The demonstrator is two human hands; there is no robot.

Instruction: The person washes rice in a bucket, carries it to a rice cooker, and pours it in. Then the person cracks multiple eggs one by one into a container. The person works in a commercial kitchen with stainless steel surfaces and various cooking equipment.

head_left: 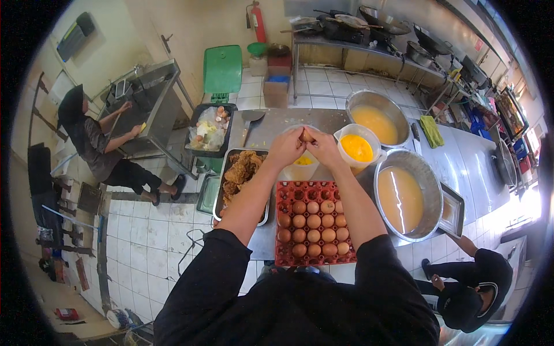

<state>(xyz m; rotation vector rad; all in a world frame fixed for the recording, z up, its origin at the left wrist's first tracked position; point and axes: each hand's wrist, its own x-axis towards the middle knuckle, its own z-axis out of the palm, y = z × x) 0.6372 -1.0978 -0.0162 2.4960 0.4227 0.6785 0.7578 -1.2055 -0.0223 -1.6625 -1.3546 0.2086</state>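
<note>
My left hand and my right hand meet over a translucent plastic container, the fingers of both closed around a brown egg. Whether its shell is cracked cannot be made out. Yellow yolk shows in the container beneath. Just right of my right hand stands a translucent measuring jug holding bright yellow egg. Below my wrists, a red plastic egg tray carries several brown eggs, with vacant cups along its far rows and left side.
A metal tray of fried chicken lies left, near a turner. Two metal pots of yellowish liquid, a knife and a green cloth occupy the right. An open bin holds shells. People stand on both sides.
</note>
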